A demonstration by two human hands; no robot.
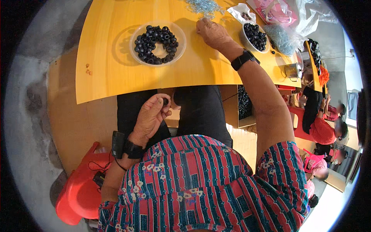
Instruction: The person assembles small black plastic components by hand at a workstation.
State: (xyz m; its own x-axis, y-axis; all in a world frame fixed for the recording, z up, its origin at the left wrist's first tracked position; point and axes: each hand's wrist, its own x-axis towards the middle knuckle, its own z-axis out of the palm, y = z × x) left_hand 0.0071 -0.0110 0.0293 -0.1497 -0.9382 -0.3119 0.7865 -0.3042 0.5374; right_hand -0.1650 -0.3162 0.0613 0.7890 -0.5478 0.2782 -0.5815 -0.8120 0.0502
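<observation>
Below the table edge, over my lap, my left hand pinches a small round black plastic piece between thumb and fingers. My right hand rests on the yellow table, its fingers curled in just short of a heap of small clear bluish parts. Whatever those fingers may hold is hidden. A clear round tub to the left holds many black pieces like the one in my left hand, ringed around a bare middle. Beyond my right wrist stands a white bowl filled with more black pieces.
Bags of clear parts, a white paper with small brown bits and a pink bag crowd the far right. A metal mug stands near the right edge. A red chair is at lower left; other people sit farther right.
</observation>
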